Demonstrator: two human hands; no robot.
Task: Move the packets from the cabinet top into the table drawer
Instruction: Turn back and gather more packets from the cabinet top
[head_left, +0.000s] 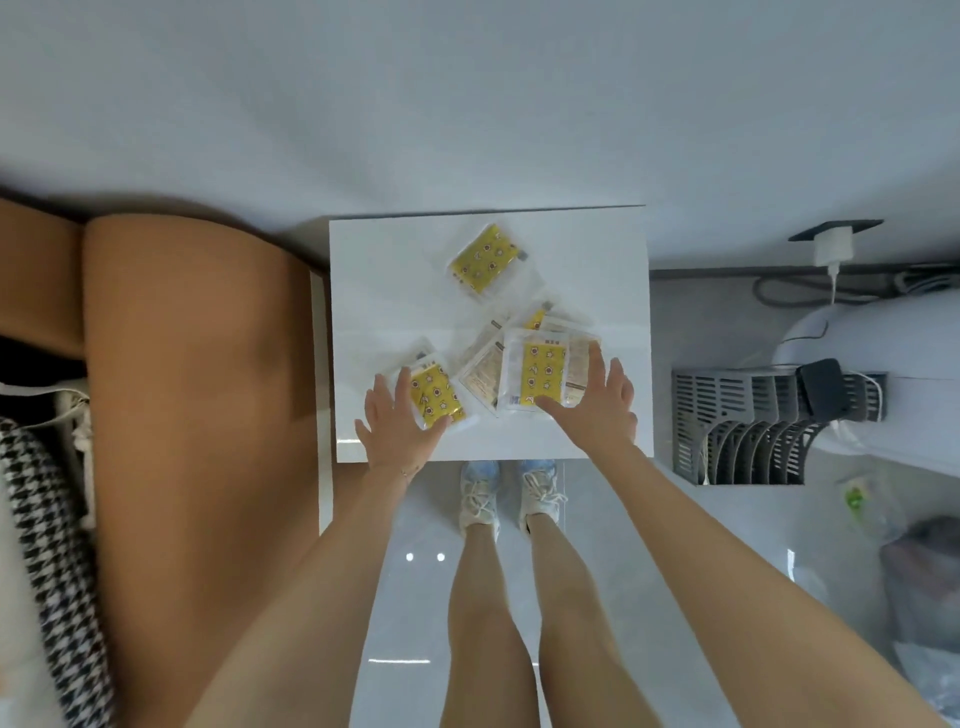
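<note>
Wall fills the top of the view, pale and bare. Brown couch (197, 374) takes the left side, with a houndstooth cloth (47, 545) at its near-left edge. Glossy floor (405, 597) below, person's legs and white sneakers (480, 501) standing just in front of the cabinet.

White cabinet top (374, 280) sits centre, its left edge beside the couch. Right of it: grey slotted rack (737, 426) on the floor, a black box (823, 387) on top of the rack, white charger (834, 247) plugged into the wall above, cable trailing down. Far right is blurred, can't tell what's there.

Packets all on the cabinet top, none moved off:
- far packet (485, 262), yellow print, alone near the back, tilted, well apart from both hands.
- pile (519, 358) at front right, several overlapping clear/yellow packets, top one yellow and roughly upright.
- near packet (434, 397) at front left, yellow, tilted, just beside the pile.

Right hand (597, 405): open, fingers spread, palm down over the pile's right edge, thumb on the top packet's near corner. Touching, not closed round anything.

Left hand (397, 426): open, fingers spread, fingers at the near packet's left edge, thumb at its near edge. Can't tell if it's pressing or just above. No grip.

Drawer not in view.
</note>
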